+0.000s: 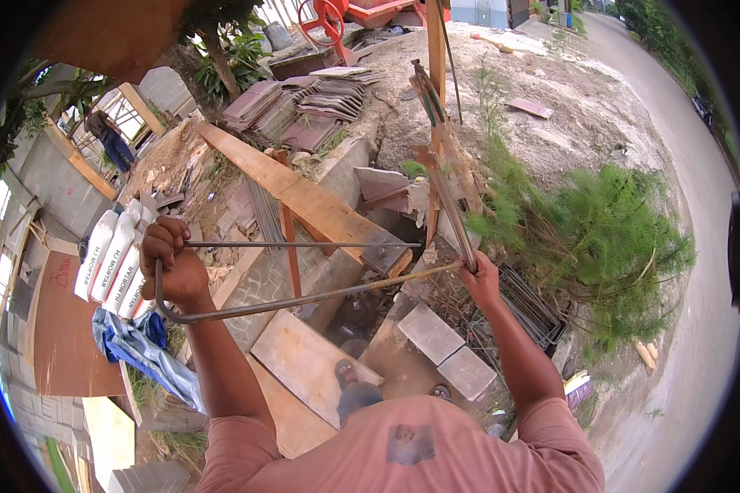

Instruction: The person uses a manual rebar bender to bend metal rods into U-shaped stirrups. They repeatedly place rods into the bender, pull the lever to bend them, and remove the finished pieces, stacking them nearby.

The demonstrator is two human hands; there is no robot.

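Note:
My left hand (171, 262) is closed around a thin steel rod (302, 244) near its end, level with a bent metal bar (296, 301) whose curved end is at the wrist. The bar runs across to my right hand (482, 277), which grips a longer metal pipe or bar (453, 209) slanting up and away. Whether the bent bar is fixed to that pipe is hidden by my fingers. Between my hands, a wooden plank (296, 191) rests on wooden posts, with a dark metal plate (387, 248) on its near end. The rod's far tip lies over this plate.
Grey concrete blocks (431, 333) lie near my feet, beside flat boards (308, 363) and a pit. Bent steel rebar frames (533, 308) and a leafy green bush (616, 246) are at right. Mortar bags (117, 262) stand at left; stacked roof tiles (296, 105) and a distant person (112, 140) are beyond.

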